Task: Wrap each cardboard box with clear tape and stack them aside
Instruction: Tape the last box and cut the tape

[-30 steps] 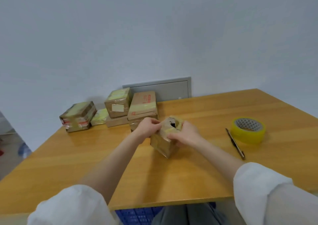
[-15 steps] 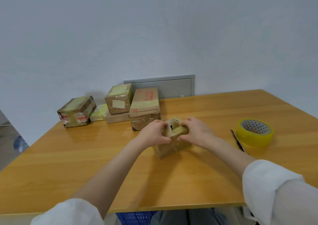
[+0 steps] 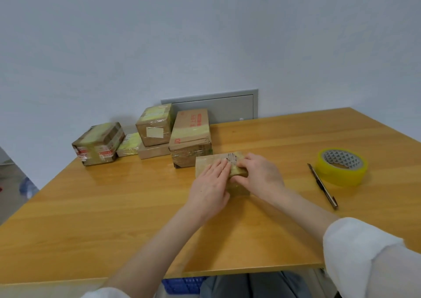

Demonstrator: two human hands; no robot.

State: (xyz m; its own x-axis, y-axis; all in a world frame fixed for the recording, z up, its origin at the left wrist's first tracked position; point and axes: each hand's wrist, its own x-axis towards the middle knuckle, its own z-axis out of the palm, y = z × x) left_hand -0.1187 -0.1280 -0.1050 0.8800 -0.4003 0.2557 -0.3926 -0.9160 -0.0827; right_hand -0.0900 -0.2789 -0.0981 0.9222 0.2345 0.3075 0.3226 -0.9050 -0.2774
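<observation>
On the orange wooden table (image 3: 114,206), a small brown cardboard box (image 3: 205,163) lay under both hands: left hand (image 3: 211,185) flat on it, right hand (image 3: 260,177) gripping its corner. Uneven rubbing might wrinkle the clear tape (image 3: 238,171).

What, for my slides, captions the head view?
Left hand presses a cardboard box held by right hand; tape roll and knife lie nearby.

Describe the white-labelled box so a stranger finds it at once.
Start at the grey panel in the wall behind the wooden table. At its left end, the labelled box sits stacked on a flat box. It alone shows a white sticker on its near face.
</observation>
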